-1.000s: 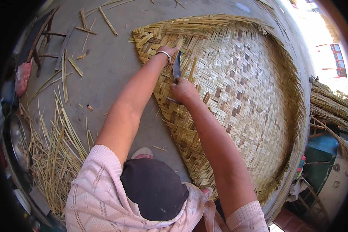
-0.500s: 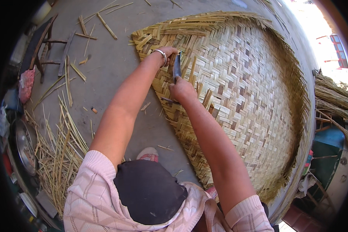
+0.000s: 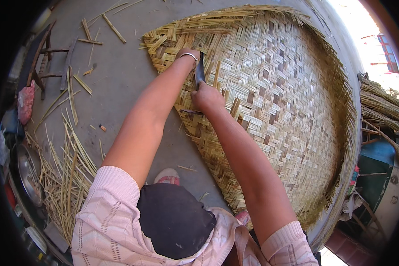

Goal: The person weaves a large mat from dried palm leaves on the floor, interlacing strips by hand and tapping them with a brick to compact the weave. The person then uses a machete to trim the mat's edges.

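Note:
A large woven mat (image 3: 275, 106) of split pale and brown strips spreads in front of me, its pointed corner at the far left. My right hand (image 3: 208, 97) is wrapped around the handle of a knife (image 3: 200, 71). The dark blade points away from me, over the mat's left part, and the handle's end sticks out left below my fist. My left hand (image 3: 188, 54), with a silver bracelet (image 3: 190, 55) at its wrist, is curled beside the blade tip, low over the woven strips. Its fingertips are hidden, so what they grip does not show.
Loose strips (image 3: 68, 186) are heaped at the lower left, and a few cut pieces (image 3: 114, 29) lie on the grey floor. A wooden chair (image 3: 53, 57) lies tipped at the left near a metal basin (image 3: 30, 175). Bundled stalks (image 3: 381, 104) stand at the right.
My left hand has turned over the strips, and its fingers have gone out of sight beside the blade. The knife in my right hand has shifted slightly; the whole view has moved a little.

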